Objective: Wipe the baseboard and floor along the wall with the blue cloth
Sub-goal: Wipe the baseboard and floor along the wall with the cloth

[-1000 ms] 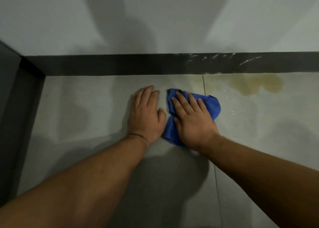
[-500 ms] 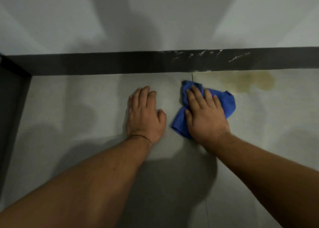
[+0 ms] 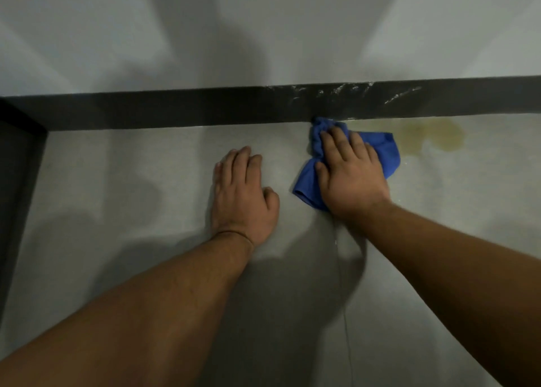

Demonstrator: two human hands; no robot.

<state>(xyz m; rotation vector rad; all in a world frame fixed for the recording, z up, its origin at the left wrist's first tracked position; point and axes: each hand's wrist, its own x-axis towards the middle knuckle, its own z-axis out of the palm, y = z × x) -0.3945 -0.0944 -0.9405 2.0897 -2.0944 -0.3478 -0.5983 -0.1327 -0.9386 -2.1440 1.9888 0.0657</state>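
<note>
Blue cloth (image 3: 386, 152) bunched on grey floor (image 3: 131, 199), its far edge touching dark baseboard (image 3: 175, 108). We note right hand (image 3: 351, 178) pressed flat on cloth, fingers extended, not gripping. Left hand (image 3: 243, 196) lies palm down on bare floor beside cloth, apart from it, fingers together, holding nothing. We record yellowish stain (image 3: 430, 134) on floor just right of cloth, and whitish smears (image 3: 345, 89) on baseboard above cloth.
</note>
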